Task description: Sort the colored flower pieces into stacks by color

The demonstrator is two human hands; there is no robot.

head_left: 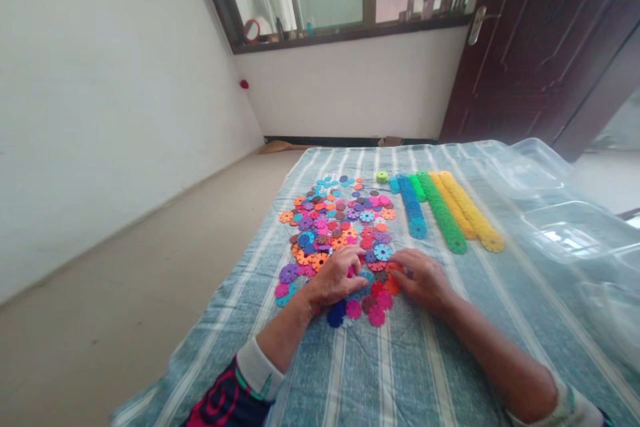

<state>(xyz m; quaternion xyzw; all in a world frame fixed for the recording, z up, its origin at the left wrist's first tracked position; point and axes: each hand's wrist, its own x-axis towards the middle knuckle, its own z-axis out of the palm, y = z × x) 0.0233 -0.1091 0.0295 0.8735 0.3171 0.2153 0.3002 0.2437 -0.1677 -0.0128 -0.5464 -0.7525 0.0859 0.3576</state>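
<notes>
The left hand (340, 273) curls over a loose pile of multicoloured notched plastic discs (349, 235), its grip hidden; the right hand (423, 278) bends its fingers against an orange notched disc (393, 285), pinch uncertain. Rim pinches should separate discs best. Leftward, the striped blue-grey cloth (410, 373) ends nearby; bare cloth opens rightward, before clear plastic boxes (583, 213).

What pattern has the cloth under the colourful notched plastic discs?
Blue-grey cloth with pale stripes, best in head view.

Discs (339, 240) partly hidden under left hand (341, 273); door (530, 33) cropped
</notes>
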